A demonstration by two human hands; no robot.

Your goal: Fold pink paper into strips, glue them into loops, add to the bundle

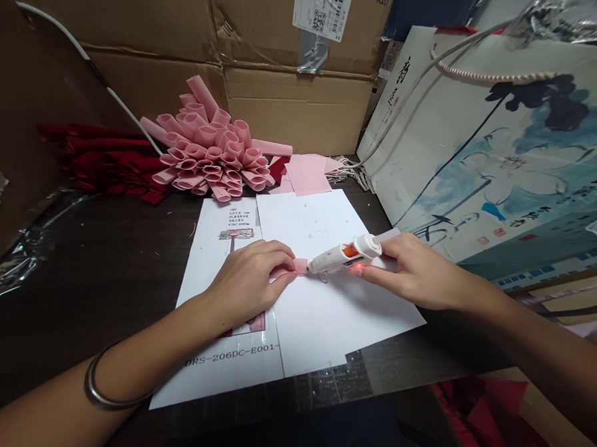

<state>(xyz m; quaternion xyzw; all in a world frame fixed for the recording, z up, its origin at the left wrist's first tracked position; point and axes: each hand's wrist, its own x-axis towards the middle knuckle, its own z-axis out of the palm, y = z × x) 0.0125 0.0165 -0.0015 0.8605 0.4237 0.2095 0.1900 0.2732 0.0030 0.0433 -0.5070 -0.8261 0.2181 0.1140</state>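
My left hand point(250, 276) rests on the white sheets point(324, 305), its fingers curled and pressing a small pink paper piece point(296, 267) flat. My right hand point(411, 269) is closed round a white glue gun point(350, 251) with an orange window. The gun's nozzle touches the right edge of that pink piece. A metal bangle point(100, 390) sits on my left wrist.
A pile of rolled pink paper tubes point(209, 152) lies at the back, with flat pink squares point(306, 172) beside it and red paper point(101, 160) to the left. Cardboard boxes point(295, 103) stand behind. A large printed paper bag point(497, 154) leans on the right.
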